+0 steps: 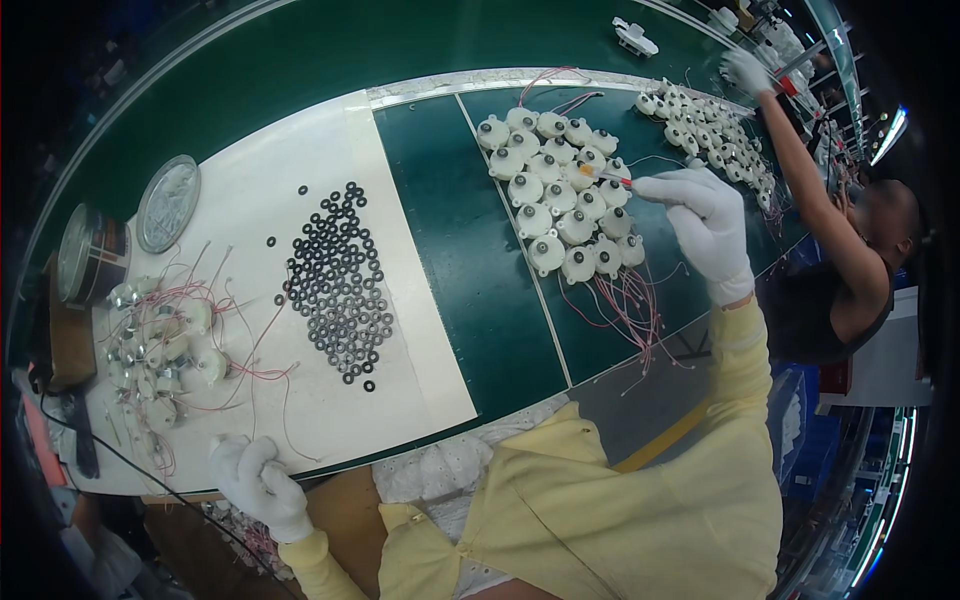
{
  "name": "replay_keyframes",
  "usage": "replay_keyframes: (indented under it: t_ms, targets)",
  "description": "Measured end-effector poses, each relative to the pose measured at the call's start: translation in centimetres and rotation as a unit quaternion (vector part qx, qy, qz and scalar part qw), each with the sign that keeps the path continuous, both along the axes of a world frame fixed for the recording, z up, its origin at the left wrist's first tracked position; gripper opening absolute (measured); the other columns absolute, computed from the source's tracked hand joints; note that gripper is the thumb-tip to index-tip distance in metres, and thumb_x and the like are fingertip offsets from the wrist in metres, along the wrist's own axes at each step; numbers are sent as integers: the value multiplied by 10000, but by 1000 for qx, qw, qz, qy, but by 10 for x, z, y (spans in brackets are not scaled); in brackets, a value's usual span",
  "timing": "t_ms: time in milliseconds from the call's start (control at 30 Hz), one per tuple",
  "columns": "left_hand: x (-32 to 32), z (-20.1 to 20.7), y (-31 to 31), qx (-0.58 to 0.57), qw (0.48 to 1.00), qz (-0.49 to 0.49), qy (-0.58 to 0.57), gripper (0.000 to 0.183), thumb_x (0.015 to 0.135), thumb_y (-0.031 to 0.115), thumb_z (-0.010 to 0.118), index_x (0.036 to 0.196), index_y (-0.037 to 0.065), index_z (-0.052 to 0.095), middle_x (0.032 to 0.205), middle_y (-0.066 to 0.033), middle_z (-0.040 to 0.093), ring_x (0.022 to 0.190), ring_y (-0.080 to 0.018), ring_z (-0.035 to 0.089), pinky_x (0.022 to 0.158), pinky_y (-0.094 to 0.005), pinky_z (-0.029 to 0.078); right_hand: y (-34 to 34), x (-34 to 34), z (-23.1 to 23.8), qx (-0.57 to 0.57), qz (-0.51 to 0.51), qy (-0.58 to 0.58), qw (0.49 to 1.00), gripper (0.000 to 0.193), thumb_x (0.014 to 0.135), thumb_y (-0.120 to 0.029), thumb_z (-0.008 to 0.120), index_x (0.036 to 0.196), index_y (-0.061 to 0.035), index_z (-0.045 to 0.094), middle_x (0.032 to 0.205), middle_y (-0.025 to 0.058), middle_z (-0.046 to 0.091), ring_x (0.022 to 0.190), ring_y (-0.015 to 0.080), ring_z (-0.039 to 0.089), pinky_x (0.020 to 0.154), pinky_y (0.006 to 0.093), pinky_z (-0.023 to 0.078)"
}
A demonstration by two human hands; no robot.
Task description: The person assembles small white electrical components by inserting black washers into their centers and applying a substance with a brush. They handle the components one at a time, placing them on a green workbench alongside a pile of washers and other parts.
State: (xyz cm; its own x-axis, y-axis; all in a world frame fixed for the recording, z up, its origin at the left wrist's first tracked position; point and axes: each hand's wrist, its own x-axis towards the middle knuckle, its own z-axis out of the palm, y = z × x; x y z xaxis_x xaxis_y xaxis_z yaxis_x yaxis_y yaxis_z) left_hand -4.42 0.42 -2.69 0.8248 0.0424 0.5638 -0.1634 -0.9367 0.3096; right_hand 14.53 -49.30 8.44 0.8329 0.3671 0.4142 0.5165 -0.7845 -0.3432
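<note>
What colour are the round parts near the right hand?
The round parts look creamy white, best seen in the head view.

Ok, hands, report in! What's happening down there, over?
Right hand gripping thin tool over white round parts, contact unclear. Left hand curled by table edge. Pink wires trailing from the parts' near side.

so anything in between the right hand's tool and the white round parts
Nothing visible does: the thin tool in the right hand shows its tip over the white round parts, and the pink wires bunch at their near side, away from it.
</note>
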Motion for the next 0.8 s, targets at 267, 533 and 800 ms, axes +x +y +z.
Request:
replay_keyframes:
  t_ms: [267,533,800]
  targets:
    - [0,1,0,7,1000,-1,-2,193,794,144,486,874,59,640,875,-115,533,905,-333,519,1018,-555,422,-1,13,-16,105,-16,24,994,388,759,90,523,1020,-33,782,983,120,761,885,210,709,821,309,550]
    - [-2,-2,1,6,1000,6,-2,191,793,148,490,869,60,642,909,-117,546,930,-340,525,1024,-558,419,-8,10,-28,130,-18,61,989,387,772,110,512,1033,-4,774,1006,132,756,877,197,714,832,310,566]
    - [0,1,0,-5,1000,-7,6,179,798,149,492,867,61,632,870,-109,530,910,-341,520,1025,-562,418,-12,4,-23,138,-32,36,989,386,777,112,518,1044,-3,772,998,127,760,900,197,713,839,303,562]
